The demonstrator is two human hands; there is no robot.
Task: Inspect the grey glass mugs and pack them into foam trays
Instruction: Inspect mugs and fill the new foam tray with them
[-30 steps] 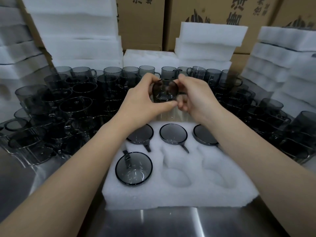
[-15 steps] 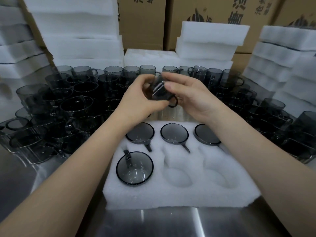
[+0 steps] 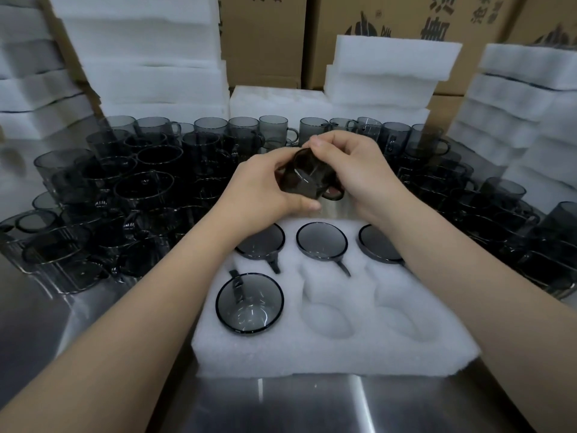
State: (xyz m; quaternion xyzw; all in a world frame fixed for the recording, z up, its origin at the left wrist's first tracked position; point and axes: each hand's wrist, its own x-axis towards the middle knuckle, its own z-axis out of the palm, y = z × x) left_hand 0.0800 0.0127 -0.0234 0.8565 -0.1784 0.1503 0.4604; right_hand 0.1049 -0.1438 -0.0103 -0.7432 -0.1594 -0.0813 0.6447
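I hold one grey glass mug [image 3: 304,178] tilted on its side above the far edge of the white foam tray [image 3: 331,351]. My left hand [image 3: 265,195] cups its body from below and the left. My right hand [image 3: 359,170] grips its rim and handle side from the right. The tray has six pockets. Its back row holds three mugs [image 3: 321,241], and the front left pocket holds another mug [image 3: 249,303]. The front middle [image 3: 324,320] and front right pockets are bare foam.
Loose grey mugs crowd the steel table on the left [image 3: 125,195], across the back [image 3: 243,129] and on the right [image 3: 499,201]. Stacks of white foam trays [image 3: 150,51] stand behind and at both sides, in front of cardboard boxes [image 3: 262,35].
The mug in my hands has been turned: its open mouth faced me, and now it lies tilted with the handle down to the right. Both hands have dropped slightly toward the tray.
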